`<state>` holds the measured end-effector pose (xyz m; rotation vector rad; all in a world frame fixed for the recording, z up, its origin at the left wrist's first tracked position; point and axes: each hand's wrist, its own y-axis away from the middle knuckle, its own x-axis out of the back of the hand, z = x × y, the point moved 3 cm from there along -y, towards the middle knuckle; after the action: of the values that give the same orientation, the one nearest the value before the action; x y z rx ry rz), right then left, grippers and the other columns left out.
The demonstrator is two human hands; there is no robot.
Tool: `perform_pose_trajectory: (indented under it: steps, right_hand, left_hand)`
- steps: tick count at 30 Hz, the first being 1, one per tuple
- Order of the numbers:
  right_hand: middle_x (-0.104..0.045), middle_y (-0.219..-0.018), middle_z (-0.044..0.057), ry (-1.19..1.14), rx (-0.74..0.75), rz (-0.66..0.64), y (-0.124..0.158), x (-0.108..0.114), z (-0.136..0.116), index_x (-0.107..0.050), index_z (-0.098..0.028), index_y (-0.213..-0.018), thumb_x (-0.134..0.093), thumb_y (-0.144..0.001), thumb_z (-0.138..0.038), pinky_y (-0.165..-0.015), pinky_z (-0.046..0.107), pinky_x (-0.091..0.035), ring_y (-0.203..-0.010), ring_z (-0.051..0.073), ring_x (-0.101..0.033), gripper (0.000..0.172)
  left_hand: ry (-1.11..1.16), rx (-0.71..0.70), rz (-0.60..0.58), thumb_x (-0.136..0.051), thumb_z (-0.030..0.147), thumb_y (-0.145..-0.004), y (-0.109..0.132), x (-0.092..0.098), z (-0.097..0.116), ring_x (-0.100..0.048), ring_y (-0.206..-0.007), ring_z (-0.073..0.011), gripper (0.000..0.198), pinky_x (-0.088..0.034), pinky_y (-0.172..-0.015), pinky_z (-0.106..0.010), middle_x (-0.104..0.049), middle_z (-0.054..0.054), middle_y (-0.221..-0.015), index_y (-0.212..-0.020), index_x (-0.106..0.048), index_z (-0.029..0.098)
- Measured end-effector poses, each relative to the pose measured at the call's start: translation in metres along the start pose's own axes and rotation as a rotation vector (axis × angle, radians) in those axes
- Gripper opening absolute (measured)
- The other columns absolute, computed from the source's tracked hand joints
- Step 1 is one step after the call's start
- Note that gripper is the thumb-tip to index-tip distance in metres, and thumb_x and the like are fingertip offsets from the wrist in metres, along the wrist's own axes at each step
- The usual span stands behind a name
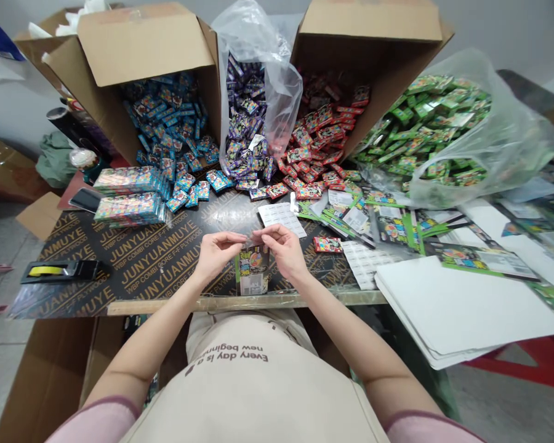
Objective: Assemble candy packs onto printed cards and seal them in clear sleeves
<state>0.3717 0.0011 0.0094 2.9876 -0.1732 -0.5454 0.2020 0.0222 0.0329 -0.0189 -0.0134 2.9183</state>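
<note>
Left hand (218, 252); closed in a pinch; right hand (286, 251); likewise; both holding printed packet (253, 271) by its top

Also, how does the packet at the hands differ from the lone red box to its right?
Colour: the packet is dark with some green; the red box is mostly red.
Size: the packet looks larger than the box.
Place: the packet is at the left hand and right hand; the box lies apart.
Both bear colourful print.
</note>
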Motion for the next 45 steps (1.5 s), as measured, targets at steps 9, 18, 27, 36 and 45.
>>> perform_pose_trajectory:
  steps: [9,18,27,36,45]
  right_hand:
    - [-0.074,-0.075,0.002,0.36,0.147,-0.034,0.009,0.002,-0.013,-0.074,-0.022,-0.082,-0.075,-0.071,-0.035,-0.062,0.03,-0.053,-0.063,0.016,-0.066,0.017]
    - [-0.073,-0.075,0.003,0.44,0.129,-0.217,0.004,0.009,-0.023,-0.073,-0.019,-0.078,-0.072,-0.075,-0.035,-0.06,0.029,-0.054,-0.062,0.015,-0.066,0.016]
    - [-0.074,-0.099,0.005,0.65,0.539,-0.172,0.022,0.005,-0.018,-0.074,-0.025,-0.089,-0.058,-0.086,-0.02,-0.085,0.037,-0.056,-0.09,0.019,-0.07,0.017]
    - [-0.061,-0.127,0.012,0.744,0.548,-0.243,-0.11,-0.045,0.007,-0.058,-0.019,-0.125,-0.058,-0.086,-0.044,-0.093,0.04,-0.049,-0.115,0.025,-0.058,0.046]
    - [-0.044,-0.144,0.019,1.602,0.705,-0.355,-0.227,-0.078,0.063,-0.047,-0.012,-0.136,-0.049,-0.086,-0.01,-0.109,0.054,-0.021,-0.136,0.033,-0.033,0.05]
  left_hand:
    - [-0.159,0.105,-0.093,-0.081,0.029,-0.057,-0.013,0.012,0.004,-0.068,-0.064,-0.0187,0.024,-0.055,-0.064,-0.029,-0.074,-0.006,-0.071,-0.075,-0.075,0.014]
    - [-0.493,-0.309,-0.189,-0.066,0.013,-0.071,0.0,0.003,0.023,-0.067,-0.069,-0.016,0.008,-0.053,-0.066,-0.026,-0.072,-0.006,-0.074,-0.065,-0.07,0.015]
    - [-0.794,-0.641,-0.291,-0.052,0.023,-0.091,0.002,-0.011,0.016,-0.069,-0.078,-0.016,0.023,-0.055,-0.069,-0.027,-0.073,-0.009,-0.092,-0.107,-0.067,0.016]
    - [-0.752,-0.289,0.445,-0.043,0.03,-0.093,0.002,0.091,-0.029,-0.067,-0.096,-0.022,0.035,-0.053,-0.086,-0.035,-0.071,-0.011,-0.106,-0.117,-0.065,0.017]
    - [-1.01,-0.053,0.602,-0.056,0.037,-0.084,0.045,0.16,-0.091,-0.044,-0.129,-0.0345,0.046,-0.036,-0.106,-0.054,-0.047,-0.019,-0.139,-0.124,-0.059,0.015]
